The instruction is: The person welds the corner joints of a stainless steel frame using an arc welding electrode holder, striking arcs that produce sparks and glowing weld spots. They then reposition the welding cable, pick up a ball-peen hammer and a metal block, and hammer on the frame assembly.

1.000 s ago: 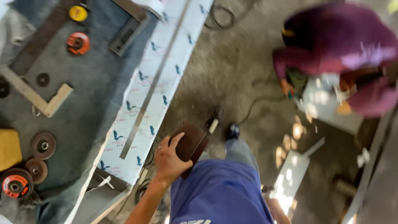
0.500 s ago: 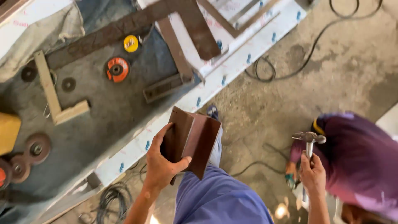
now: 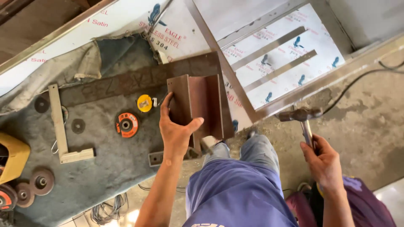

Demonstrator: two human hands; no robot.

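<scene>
One steel angle point(image 3: 198, 103) gripped in left hand point(image 3: 176, 130)

One head-worn camera looks steeply down from above, close over the person's own arms and legs. It faces a workbench point(image 3: 105, 168) at the left and top and concrete floor point(image 3: 370, 138) at the right.

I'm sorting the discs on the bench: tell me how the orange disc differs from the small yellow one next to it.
The orange disc is larger, with a dark ring and hub at its centre; the yellow disc is smaller, with a pale middle. The yellow disc lies closer to the left hand holding the brown steel section. Both are round and lie flat on the grey cloth.
</scene>
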